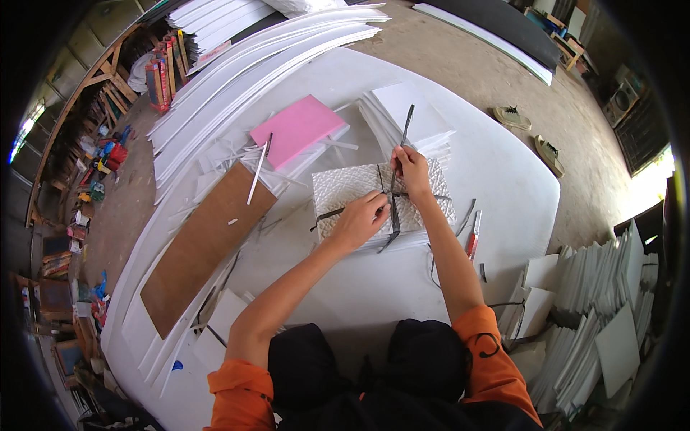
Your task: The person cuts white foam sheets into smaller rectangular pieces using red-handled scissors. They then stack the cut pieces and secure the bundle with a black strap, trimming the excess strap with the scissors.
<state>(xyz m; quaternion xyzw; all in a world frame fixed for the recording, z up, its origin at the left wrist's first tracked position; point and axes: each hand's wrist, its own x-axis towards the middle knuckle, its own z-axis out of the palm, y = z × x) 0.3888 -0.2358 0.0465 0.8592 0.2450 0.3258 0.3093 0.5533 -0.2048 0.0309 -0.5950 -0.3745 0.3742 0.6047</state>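
Note:
A stack of white textured square panels point(345, 188) lies in the middle of the white work surface point(496, 172). Dark strap bands point(394, 215) cross over the stack. My left hand point(361, 218) presses on the crossing of the bands, fingers closed on a strap. My right hand point(411, 169) pinches the upright end of a dark strap point(407, 123) that rises away from the stack.
A pink sheet point(298, 129) and a brown board point(205, 244) lie to the left, with a long thin white strip point(257, 171) between them. A red-handled cutter point(472, 239) rests to the right. White panel stacks point(604, 309) stand at the right; long white sheets point(266, 57) lie behind. Sandals point(512, 117) sit on the floor.

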